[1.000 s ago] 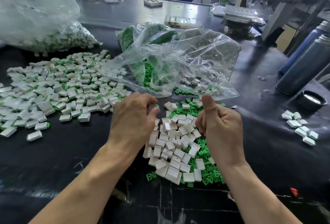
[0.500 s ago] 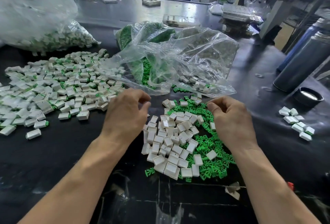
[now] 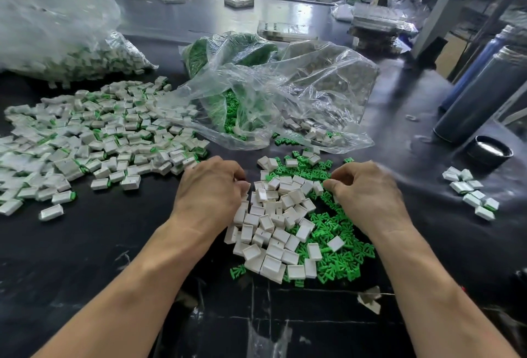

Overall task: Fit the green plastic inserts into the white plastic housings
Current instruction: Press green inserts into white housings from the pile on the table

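A heap of empty white housings [image 3: 273, 223] lies in front of me, with loose green inserts [image 3: 336, 246] spread under it and to its right. My left hand [image 3: 211, 189] is down at the heap's left edge, its fingers curled round a white housing. My right hand [image 3: 368, 195] rests on the green inserts at the heap's right, thumb and forefinger pinching one. Both sets of fingertips are partly hidden. A wide pile of housings with green inserts fitted [image 3: 94, 138] covers the table to the left.
An open clear bag [image 3: 299, 95] holding green inserts and a few housings lies just behind the heap. A full bag [image 3: 57, 44] sits at the far left. Several fitted pieces [image 3: 470, 192], a black lid [image 3: 489, 152] and dark bottles [image 3: 482, 95] stand on the right.
Both hands came down from a raised, pressed-together pose onto the heap and spread apart, the left to the white housings, the right to the green inserts.
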Available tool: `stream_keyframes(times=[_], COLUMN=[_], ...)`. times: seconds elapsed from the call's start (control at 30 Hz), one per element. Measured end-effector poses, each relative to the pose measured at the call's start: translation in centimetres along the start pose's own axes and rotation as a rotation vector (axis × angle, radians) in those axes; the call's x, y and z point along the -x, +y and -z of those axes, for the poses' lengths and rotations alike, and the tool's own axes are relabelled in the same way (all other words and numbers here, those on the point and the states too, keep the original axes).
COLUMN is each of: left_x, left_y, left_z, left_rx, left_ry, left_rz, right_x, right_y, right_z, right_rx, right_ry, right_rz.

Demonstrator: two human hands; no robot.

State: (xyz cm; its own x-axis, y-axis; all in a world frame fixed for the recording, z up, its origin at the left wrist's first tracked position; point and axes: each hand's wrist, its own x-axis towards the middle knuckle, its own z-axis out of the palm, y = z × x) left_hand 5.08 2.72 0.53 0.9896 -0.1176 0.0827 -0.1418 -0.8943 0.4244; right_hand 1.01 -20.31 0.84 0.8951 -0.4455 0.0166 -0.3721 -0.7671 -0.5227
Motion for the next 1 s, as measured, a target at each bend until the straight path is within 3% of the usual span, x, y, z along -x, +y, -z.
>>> stream_keyframes(times=[0.37, 0.6, 0.77, 1.0], left_x=[-0.1, 0.0, 0.2, 0.3], left_y=[-0.2, -0.3, -0.2, 0.2], left_z=[-0.5, -0.5, -0.4, -0.3], left_rx=[0.223, 0.338, 0.415, 0.594], left_ry=[-0.024, 0.040, 0.045, 0.029], left_rz=[0.061, 0.033, -0.005, -0.018], right_x=[0.1, 0.1, 0.2, -0.5], right_y=[-0.3, 0.3, -0.2, -0.5], right_z=[0.3, 1.0, 0.2, -0.8], right_rx=[-0.044, -0.075, -0.108, 0.026], right_ry=[0.055, -0.165, 0.013, 0.002], right_rz=[0.006, 0.030, 0.064, 0.116])
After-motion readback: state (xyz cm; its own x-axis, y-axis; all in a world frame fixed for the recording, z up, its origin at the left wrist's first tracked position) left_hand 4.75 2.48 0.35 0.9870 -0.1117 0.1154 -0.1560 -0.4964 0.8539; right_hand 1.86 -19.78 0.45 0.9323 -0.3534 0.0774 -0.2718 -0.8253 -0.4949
